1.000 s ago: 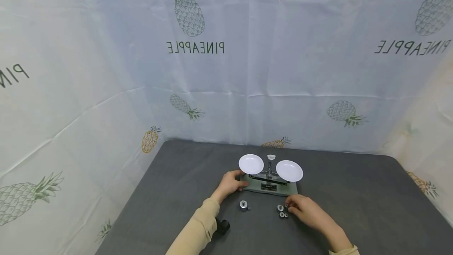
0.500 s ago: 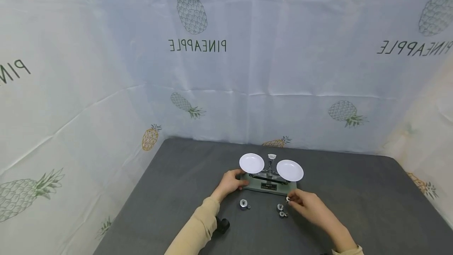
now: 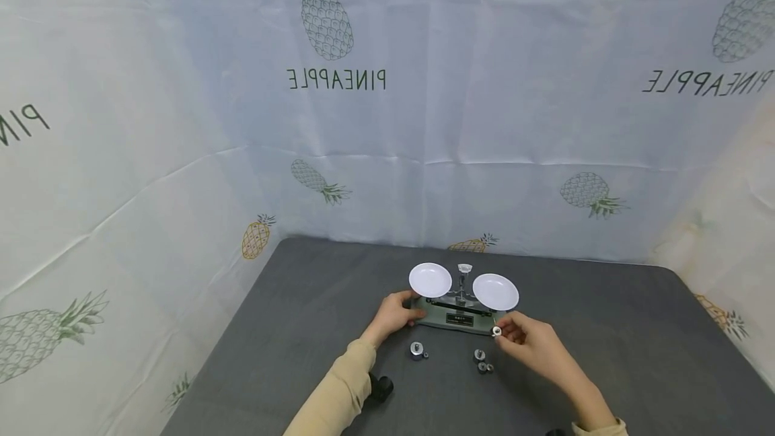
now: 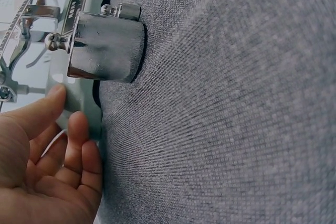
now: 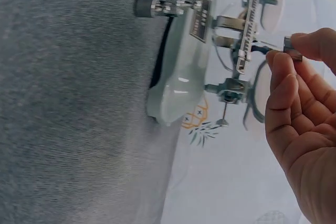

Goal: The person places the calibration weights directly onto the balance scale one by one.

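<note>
A pale green balance scale [image 3: 432, 317] with two white pans stands in the middle of the head view. My left hand [image 3: 390, 315] holds the left end of its base; in the left wrist view the thumb [image 4: 50, 111] lies against the base and the other fingers are curled. Between thumb and fingertips my right hand [image 3: 535, 345] pinches a small metal weight [image 5: 292, 49], raised in front of the base's right end and below the right pan [image 3: 496, 292]. The right pan hangs a little lower in the head view than the left pan [image 3: 430, 280].
A large metal weight [image 3: 416, 350] and a tiny weight [image 3: 426, 355] stand before the scale's left part. Several weights [image 3: 480, 355] cluster before its right part. A black cylinder [image 3: 383, 387] shows by the left sleeve. Pineapple-printed cloth [image 3: 387, 120] hangs behind the grey table [image 3: 339, 288].
My right hand has lifted the small weight from the cluster on the table and carried it up toward the scale's right end. The left hand stays on the base.
</note>
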`<state>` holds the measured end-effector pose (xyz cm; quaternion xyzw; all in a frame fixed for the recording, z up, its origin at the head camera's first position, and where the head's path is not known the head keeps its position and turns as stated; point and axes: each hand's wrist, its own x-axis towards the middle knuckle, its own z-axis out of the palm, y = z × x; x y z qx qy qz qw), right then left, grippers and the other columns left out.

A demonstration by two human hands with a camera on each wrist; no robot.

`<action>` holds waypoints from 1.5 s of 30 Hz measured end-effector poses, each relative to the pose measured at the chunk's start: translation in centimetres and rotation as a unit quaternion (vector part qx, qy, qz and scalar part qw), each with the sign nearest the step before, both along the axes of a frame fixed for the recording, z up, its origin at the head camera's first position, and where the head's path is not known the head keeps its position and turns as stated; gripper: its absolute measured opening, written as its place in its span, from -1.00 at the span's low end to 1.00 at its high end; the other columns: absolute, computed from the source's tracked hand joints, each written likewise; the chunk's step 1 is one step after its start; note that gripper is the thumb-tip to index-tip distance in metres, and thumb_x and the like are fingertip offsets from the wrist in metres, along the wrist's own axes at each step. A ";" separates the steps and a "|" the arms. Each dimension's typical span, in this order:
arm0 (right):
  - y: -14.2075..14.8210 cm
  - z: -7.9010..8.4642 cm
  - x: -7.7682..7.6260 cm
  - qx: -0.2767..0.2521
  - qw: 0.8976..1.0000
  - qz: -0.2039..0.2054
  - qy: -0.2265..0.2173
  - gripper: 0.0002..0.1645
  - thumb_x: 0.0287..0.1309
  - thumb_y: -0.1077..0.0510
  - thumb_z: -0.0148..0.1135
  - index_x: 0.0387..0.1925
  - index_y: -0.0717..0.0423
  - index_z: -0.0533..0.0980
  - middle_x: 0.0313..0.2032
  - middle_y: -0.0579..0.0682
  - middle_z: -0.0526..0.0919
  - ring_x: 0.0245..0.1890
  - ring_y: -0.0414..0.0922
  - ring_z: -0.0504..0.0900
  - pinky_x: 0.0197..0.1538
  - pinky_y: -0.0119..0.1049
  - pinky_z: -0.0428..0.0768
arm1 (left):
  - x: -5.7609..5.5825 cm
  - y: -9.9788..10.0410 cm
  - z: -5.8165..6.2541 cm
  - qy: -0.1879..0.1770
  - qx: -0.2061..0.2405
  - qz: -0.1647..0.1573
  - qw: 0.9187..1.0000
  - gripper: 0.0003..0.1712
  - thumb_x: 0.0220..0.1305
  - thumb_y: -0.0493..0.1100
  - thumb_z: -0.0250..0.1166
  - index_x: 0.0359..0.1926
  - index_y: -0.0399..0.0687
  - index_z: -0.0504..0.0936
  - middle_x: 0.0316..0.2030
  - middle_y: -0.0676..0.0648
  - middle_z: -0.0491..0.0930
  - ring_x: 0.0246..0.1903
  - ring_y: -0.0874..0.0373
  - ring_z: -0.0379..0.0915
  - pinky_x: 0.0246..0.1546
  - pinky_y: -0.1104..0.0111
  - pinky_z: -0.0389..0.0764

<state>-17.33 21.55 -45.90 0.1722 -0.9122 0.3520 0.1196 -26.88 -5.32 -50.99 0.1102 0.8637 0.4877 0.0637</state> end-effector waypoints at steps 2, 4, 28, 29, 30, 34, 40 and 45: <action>0.0 0.3 0.0 -0.013 1.000 -0.011 0.002 -0.80 -0.10 0.32 0.34 -0.39 0.02 0.54 -0.52 -0.24 0.58 -0.53 -0.50 0.43 -0.49 -0.48 0.47 | 0.0 0.0 0.0 0.002 -0.002 -0.001 1.000 -0.53 0.03 -0.21 0.40 0.01 -0.23 0.57 -0.19 -0.24 0.63 -0.66 0.26 0.44 -0.60 0.46 0.43; 0.0 0.6 0.0 -0.022 1.000 -0.021 0.001 -0.79 -0.10 0.31 0.35 -0.40 0.01 0.53 -0.52 -0.24 0.57 -0.54 -0.49 0.43 -0.50 -0.48 0.46 | 0.0 0.0 0.0 0.003 -0.004 -0.002 1.000 -0.53 0.03 -0.21 0.39 0.01 -0.23 0.57 -0.19 -0.24 0.63 -0.66 0.27 0.44 -0.61 0.46 0.43; 0.1 1.8 -3.2 -0.034 0.991 -0.121 0.047 -0.82 0.03 0.17 0.34 -0.27 0.10 0.58 -0.41 -0.07 0.62 -0.46 -0.46 0.42 -0.39 -0.46 0.48 | 0.2 -0.2 0.2 -0.008 0.010 -0.005 1.000 -0.52 0.05 -0.19 0.38 0.03 -0.24 0.56 -0.17 -0.24 0.62 -0.63 0.23 0.47 -0.57 0.45 0.45; 0.1 1.7 -3.3 -0.031 0.991 -0.121 0.051 -0.82 0.02 0.18 0.35 -0.28 0.10 0.59 -0.41 -0.07 0.62 -0.47 -0.45 0.41 -0.39 -0.46 0.48 | 0.2 -0.2 0.2 -0.007 0.010 -0.005 1.000 -0.52 0.05 -0.19 0.38 0.03 -0.24 0.56 -0.17 -0.24 0.62 -0.62 0.22 0.47 -0.57 0.45 0.46; 0.1 1.6 -3.5 -0.026 0.991 -0.121 0.054 -0.82 0.01 0.19 0.35 -0.28 0.10 0.59 -0.41 -0.07 0.62 -0.46 -0.43 0.41 -0.39 -0.45 0.48 | 0.2 -0.2 0.2 -0.007 0.009 -0.005 1.000 -0.52 0.05 -0.19 0.38 0.03 -0.24 0.56 -0.17 -0.23 0.62 -0.62 0.22 0.48 -0.57 0.45 0.46; -0.1 1.4 -4.1 -0.001 0.991 -0.118 0.059 -0.81 0.02 0.17 0.35 -0.26 0.11 0.62 -0.41 -0.05 0.63 -0.39 -0.26 0.45 -0.36 -0.39 0.46 | 0.1 -0.2 0.2 -0.005 0.009 -0.006 1.000 -0.52 0.06 -0.19 0.38 0.03 -0.24 0.56 -0.18 -0.24 0.63 -0.62 0.22 0.48 -0.57 0.45 0.46; -0.4 1.4 -5.0 0.023 0.992 -0.108 0.058 -0.78 0.06 0.16 0.32 -0.22 0.14 0.64 -0.37 0.01 0.66 -0.31 -0.07 0.47 -0.31 -0.25 0.41 | 0.2 -0.2 0.3 -0.003 0.009 -0.004 1.000 -0.53 0.05 -0.20 0.38 0.02 -0.25 0.57 -0.19 -0.24 0.63 -0.63 0.23 0.47 -0.58 0.46 0.46; -0.5 1.3 -5.5 0.022 0.994 -0.096 0.045 -0.78 0.05 0.17 0.31 -0.22 0.15 0.64 -0.35 0.04 0.68 -0.28 -0.03 0.49 -0.23 -0.13 0.46 | 0.1 -0.1 0.3 -0.002 0.009 -0.006 1.000 -0.53 0.05 -0.19 0.38 0.02 -0.24 0.57 -0.20 -0.23 0.63 -0.63 0.23 0.46 -0.58 0.47 0.46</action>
